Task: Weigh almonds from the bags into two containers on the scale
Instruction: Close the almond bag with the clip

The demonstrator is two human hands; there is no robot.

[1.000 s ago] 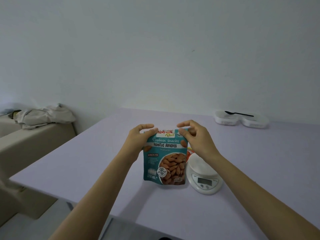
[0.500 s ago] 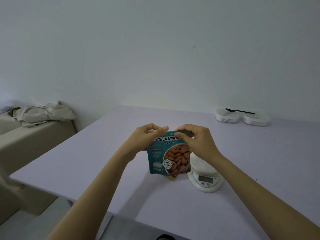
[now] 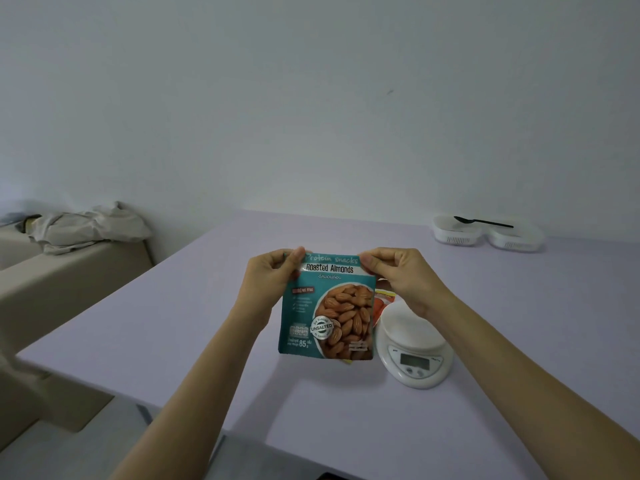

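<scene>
The almond bag, pinched at its top corners by the left hand and the right hand, stands upright in the middle of the table and closes the way straight ahead. Just right of it sits the scale, and an orange packet fills the narrow gap between them. Left of the bag the surface gives wide passage. At the far right two containers lie touching, with a black spoon across them. From there to the scale the path is open.

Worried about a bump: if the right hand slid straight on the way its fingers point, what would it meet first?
The right hand points left along the top of the almond bag, so likely the left hand first; depth unclear.
</scene>
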